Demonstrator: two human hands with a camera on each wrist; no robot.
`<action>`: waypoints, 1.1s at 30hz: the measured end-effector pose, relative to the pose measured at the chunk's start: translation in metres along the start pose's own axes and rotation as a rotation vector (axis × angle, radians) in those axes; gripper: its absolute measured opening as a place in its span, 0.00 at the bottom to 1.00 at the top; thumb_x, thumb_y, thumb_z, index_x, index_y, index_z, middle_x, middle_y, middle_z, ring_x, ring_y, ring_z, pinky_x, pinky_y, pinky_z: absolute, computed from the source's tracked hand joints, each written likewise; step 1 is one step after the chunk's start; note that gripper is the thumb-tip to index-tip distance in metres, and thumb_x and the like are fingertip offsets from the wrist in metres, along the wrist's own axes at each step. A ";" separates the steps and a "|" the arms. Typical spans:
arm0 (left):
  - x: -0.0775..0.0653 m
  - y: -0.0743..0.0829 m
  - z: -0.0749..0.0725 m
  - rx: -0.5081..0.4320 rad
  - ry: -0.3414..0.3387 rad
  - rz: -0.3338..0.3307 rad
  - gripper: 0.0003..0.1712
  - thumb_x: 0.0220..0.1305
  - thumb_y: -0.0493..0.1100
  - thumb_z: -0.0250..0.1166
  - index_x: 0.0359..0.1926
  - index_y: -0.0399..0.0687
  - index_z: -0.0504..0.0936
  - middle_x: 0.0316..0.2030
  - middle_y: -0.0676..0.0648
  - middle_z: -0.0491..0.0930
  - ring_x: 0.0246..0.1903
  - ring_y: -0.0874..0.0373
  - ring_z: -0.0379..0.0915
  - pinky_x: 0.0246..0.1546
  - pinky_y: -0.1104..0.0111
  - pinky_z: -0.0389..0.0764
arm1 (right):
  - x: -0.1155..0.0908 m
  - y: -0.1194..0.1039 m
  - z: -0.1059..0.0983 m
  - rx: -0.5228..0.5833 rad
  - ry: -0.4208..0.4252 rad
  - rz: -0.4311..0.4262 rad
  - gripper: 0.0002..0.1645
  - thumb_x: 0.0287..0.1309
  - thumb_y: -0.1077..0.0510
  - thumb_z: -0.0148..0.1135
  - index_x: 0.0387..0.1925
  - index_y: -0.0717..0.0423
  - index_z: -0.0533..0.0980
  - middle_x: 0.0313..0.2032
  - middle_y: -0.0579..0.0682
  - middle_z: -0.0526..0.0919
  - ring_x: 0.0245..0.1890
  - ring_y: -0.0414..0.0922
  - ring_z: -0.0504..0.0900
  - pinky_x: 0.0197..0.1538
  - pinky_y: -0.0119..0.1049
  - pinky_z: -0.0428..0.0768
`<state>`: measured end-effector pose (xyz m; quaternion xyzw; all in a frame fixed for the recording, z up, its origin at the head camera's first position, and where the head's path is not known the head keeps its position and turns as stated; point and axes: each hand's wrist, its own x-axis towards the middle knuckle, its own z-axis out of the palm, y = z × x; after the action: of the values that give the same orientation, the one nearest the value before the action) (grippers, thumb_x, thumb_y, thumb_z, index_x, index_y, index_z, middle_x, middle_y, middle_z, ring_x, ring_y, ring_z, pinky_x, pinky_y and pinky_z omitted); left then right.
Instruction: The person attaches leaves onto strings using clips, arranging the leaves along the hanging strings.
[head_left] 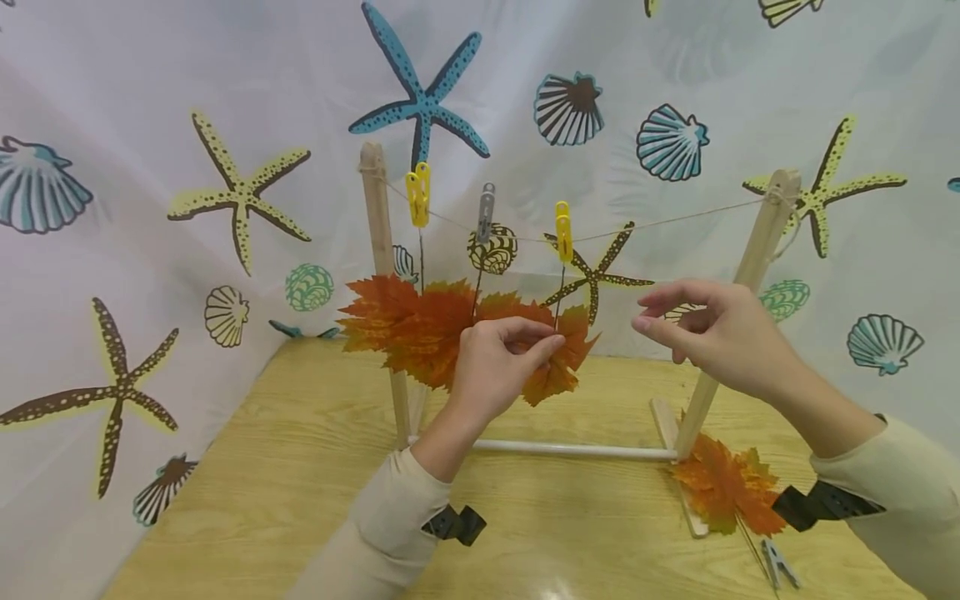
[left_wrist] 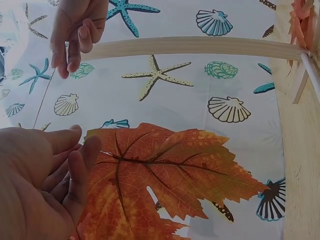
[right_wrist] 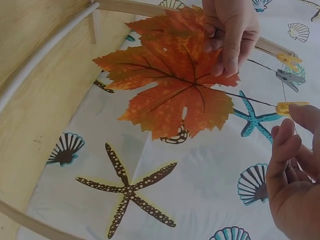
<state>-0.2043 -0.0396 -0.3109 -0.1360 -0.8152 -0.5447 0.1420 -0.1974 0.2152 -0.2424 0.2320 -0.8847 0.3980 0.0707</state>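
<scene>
My left hand (head_left: 498,362) is at the rightmost orange maple leaf (head_left: 551,385), thumb and forefinger pinching close to where its stem begins. In the left wrist view, those fingers overlap the edge of the leaf (left_wrist: 170,170) near its stem base. A yellow clothespin (head_left: 563,233) clips this leaf's dark stem to a string (head_left: 660,222). My right hand (head_left: 712,329) hovers to the right of the leaf, below the string, fingers loosely bent around nothing. More maple leaves (head_left: 408,321) hang to the left from another yellow clothespin (head_left: 417,196) and a grey clothespin (head_left: 486,215).
Two wooden posts (head_left: 378,225) carry the string, joined low down by a white rod (head_left: 570,450). On the wooden table (head_left: 262,500), another maple leaf (head_left: 727,483) lies by the right post's foot, with a grey clothespin (head_left: 780,567) nearby. A sea-print cloth (head_left: 322,217) hangs behind.
</scene>
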 end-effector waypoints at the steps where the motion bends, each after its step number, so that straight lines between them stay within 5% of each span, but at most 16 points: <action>1: 0.000 -0.001 0.000 0.002 -0.001 0.008 0.10 0.61 0.49 0.72 0.41 0.50 0.91 0.33 0.51 0.90 0.26 0.64 0.85 0.29 0.69 0.84 | -0.003 0.001 0.000 -0.004 -0.001 0.001 0.15 0.64 0.51 0.67 0.50 0.51 0.82 0.49 0.52 0.86 0.20 0.41 0.80 0.22 0.33 0.74; 9: -0.001 -0.003 0.000 -0.010 -0.041 0.030 0.11 0.61 0.47 0.72 0.41 0.48 0.90 0.31 0.50 0.89 0.27 0.58 0.86 0.28 0.69 0.83 | -0.021 0.012 0.000 -0.042 0.001 0.030 0.14 0.63 0.50 0.68 0.48 0.49 0.83 0.39 0.50 0.89 0.18 0.42 0.79 0.17 0.36 0.67; 16: -0.004 -0.005 0.006 -0.020 -0.111 0.019 0.11 0.62 0.48 0.72 0.43 0.48 0.90 0.32 0.50 0.89 0.28 0.57 0.85 0.27 0.68 0.82 | -0.028 0.021 0.004 -0.066 -0.006 -0.004 0.12 0.63 0.52 0.68 0.47 0.50 0.83 0.48 0.52 0.87 0.19 0.39 0.83 0.19 0.33 0.74; 20: -0.007 -0.009 0.010 -0.016 -0.160 0.000 0.13 0.63 0.47 0.71 0.45 0.47 0.89 0.33 0.47 0.89 0.26 0.60 0.83 0.24 0.68 0.80 | -0.033 0.025 0.006 -0.072 -0.017 -0.038 0.10 0.63 0.55 0.68 0.46 0.49 0.83 0.32 0.47 0.89 0.12 0.38 0.74 0.15 0.32 0.67; 23: -0.010 -0.012 0.013 -0.019 -0.189 -0.009 0.12 0.63 0.47 0.71 0.45 0.48 0.89 0.32 0.46 0.89 0.23 0.62 0.82 0.20 0.69 0.77 | -0.039 0.028 0.009 -0.088 -0.035 -0.030 0.10 0.64 0.54 0.68 0.46 0.48 0.83 0.15 0.41 0.81 0.09 0.36 0.65 0.13 0.33 0.62; 26: -0.013 -0.015 0.017 -0.023 -0.215 -0.018 0.11 0.63 0.47 0.71 0.45 0.50 0.89 0.33 0.48 0.89 0.22 0.61 0.81 0.16 0.69 0.71 | -0.049 0.032 0.011 -0.117 -0.035 -0.007 0.11 0.64 0.52 0.67 0.47 0.47 0.82 0.12 0.39 0.75 0.10 0.35 0.61 0.14 0.33 0.62; 33: -0.020 -0.023 0.024 -0.045 -0.259 -0.049 0.12 0.62 0.48 0.72 0.45 0.53 0.89 0.37 0.51 0.89 0.21 0.61 0.81 0.13 0.71 0.67 | -0.068 0.048 0.016 -0.103 -0.012 -0.018 0.11 0.63 0.56 0.68 0.47 0.49 0.83 0.31 0.45 0.88 0.09 0.36 0.62 0.13 0.31 0.64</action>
<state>-0.1962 -0.0275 -0.3467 -0.1887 -0.8173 -0.5442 0.0190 -0.1586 0.2549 -0.3066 0.2385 -0.9024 0.3497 0.0810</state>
